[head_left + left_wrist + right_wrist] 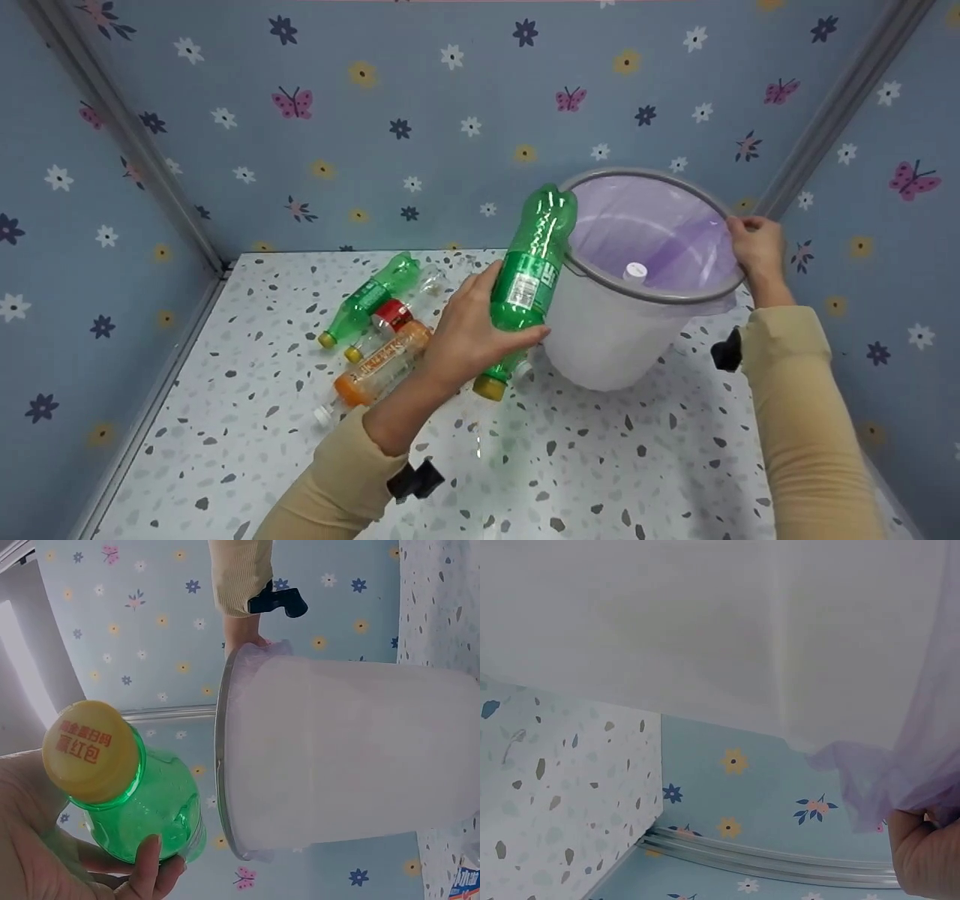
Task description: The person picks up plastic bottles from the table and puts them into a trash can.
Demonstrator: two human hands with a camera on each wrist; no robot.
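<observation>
My left hand [469, 330] grips a green plastic bottle [541, 232], tilted with its yellow cap [91, 752] downward and its base up beside the bin's rim. A white trash bin [600, 345] with a grey rim [637, 292] stands to the right, lined with a purple bag [622, 202]. Inside it a white bottle cap [635, 271] shows; the rest of that bottle is hidden. My right hand [759, 251] pinches the bin's rim and bag edge at the right side. In the right wrist view, the right hand [930, 855] is cut off by the frame edge.
Left of the bin, another green bottle [367, 300], an orange-labelled bottle [386, 364] and a red-labelled bottle [392, 316] lie together on the speckled table [247, 420]. A clear bottle [433, 281] lies behind them. Flower-patterned walls [450, 97] enclose the back and sides.
</observation>
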